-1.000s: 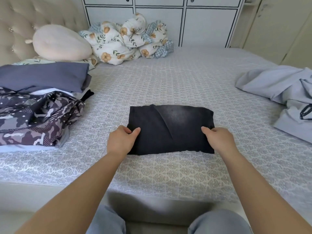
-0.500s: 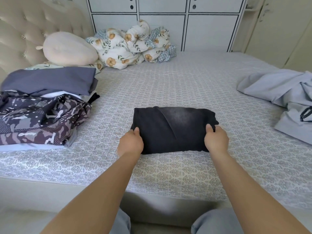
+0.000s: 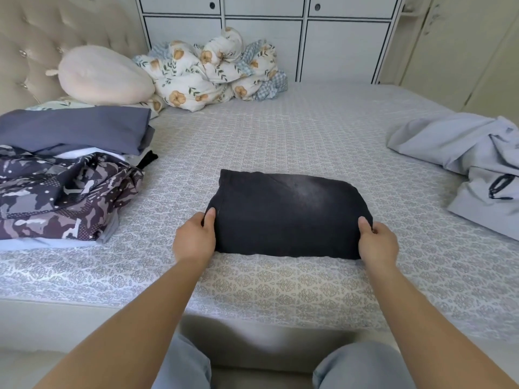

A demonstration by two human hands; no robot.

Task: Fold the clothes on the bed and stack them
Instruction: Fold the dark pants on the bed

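Observation:
A folded black garment [image 3: 286, 214] lies in the middle of the bed [image 3: 280, 290], near its front edge. My left hand [image 3: 195, 238] grips the garment's near left corner, thumb on top. My right hand [image 3: 377, 242] grips its near right corner the same way. At the left stands a stack of folded clothes, with a camouflage-print piece [image 3: 61, 197] in front and a blue-grey piece [image 3: 75, 127] behind it. An unfolded light grey garment [image 3: 466, 161] is spread at the right side of the bed.
A cream pillow [image 3: 104, 75] and a bunched floral duvet [image 3: 210, 73] sit at the head of the bed. A tufted headboard [image 3: 36, 37] is at the far left and white cupboards [image 3: 280, 37] stand behind. My knees show below the bed edge.
Both hands have slid to the garment's near corners and closed on them. The near edge of the garment looks slightly raised and bunched. The view has shifted a little.

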